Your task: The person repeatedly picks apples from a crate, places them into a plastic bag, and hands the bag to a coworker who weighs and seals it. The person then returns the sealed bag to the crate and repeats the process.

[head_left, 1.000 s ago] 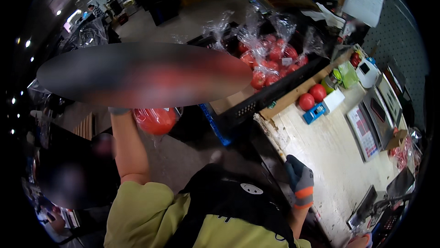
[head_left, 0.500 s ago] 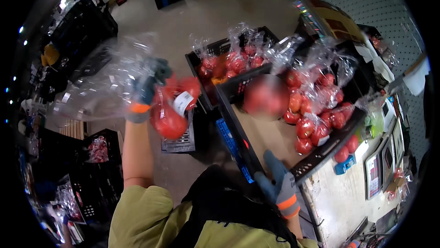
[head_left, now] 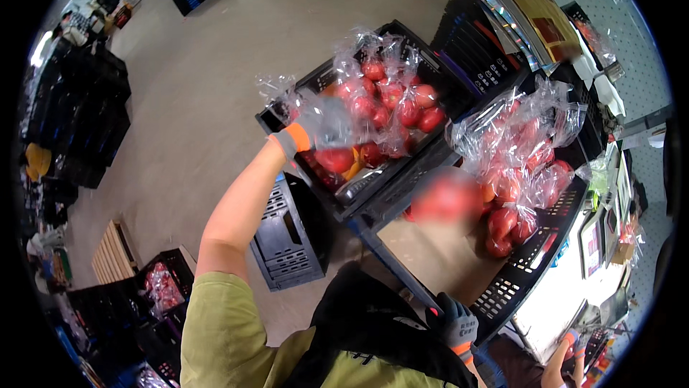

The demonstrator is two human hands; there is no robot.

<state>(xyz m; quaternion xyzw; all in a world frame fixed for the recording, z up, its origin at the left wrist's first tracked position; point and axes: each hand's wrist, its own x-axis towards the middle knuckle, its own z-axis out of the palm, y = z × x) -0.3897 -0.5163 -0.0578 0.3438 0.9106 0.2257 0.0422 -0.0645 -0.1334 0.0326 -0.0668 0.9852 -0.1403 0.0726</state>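
My left hand [head_left: 324, 126], in a grey-blue glove with an orange cuff, reaches into the farther black crate [head_left: 344, 210]. Its blurred fingers are closed around the top of a clear bag of red round fruit [head_left: 334, 160], low among the other bags. Several bagged red fruits [head_left: 391, 94] fill that crate. Gloved alike, my right hand [head_left: 457, 322] grips the near corner of the nearer black crate [head_left: 387, 257]. Bags of red fruit [head_left: 513, 173] are heaped along that crate's right side, and bare brown lining [head_left: 438, 248] shows near me. One red patch there is blurred.
A grey slatted crate [head_left: 287, 234] stands on the floor below the farther crate. On the right is a white worktable [head_left: 549, 309] with devices, where another person's hands [head_left: 563, 356] show. Stacked black crates [head_left: 79, 108] line the left; a wooden pallet [head_left: 113, 253] lies lower left.
My left hand has swung right with the bag of red fruit, from over the floor into the farther crate. My right hand's spread fingers have closed on the nearer crate's corner. The view has shifted.
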